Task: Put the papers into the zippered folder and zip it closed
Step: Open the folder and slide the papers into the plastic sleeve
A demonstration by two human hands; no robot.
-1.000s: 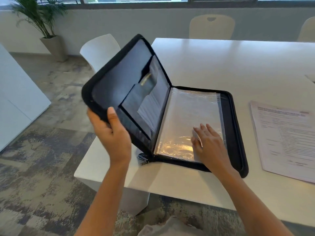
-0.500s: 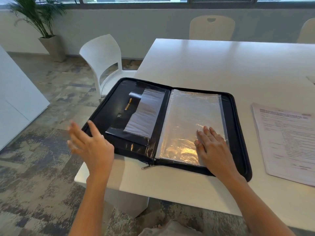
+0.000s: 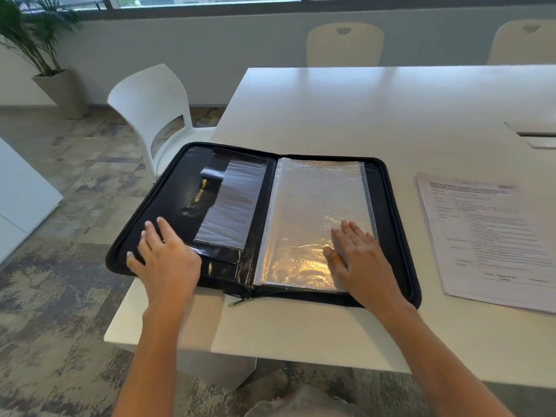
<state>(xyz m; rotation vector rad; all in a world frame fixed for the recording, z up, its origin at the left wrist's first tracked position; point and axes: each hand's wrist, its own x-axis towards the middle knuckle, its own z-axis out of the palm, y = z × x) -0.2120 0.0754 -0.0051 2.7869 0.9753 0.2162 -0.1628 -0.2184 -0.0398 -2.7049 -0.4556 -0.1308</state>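
Observation:
A black zippered folder lies wide open on the near left corner of the white table, its left half hanging past the table edge. Clear plastic sleeves fill its right half, and pockets with a clear window sit on the left half. My left hand rests flat on the left cover, fingers spread. My right hand lies flat on the sleeves near their lower right corner. The printed papers lie in a stack on the table to the right of the folder. A zipper pull hangs at the spine's near end.
A white chair stands left of the table, just behind the folder's overhanging half. Two beige chairs stand at the far side. A cable hatch sits in the tabletop at right. A potted plant stands at far left.
My left hand let the raised left cover drop flat, then came down to rest on it. My right hand stayed pressed on the sleeves.

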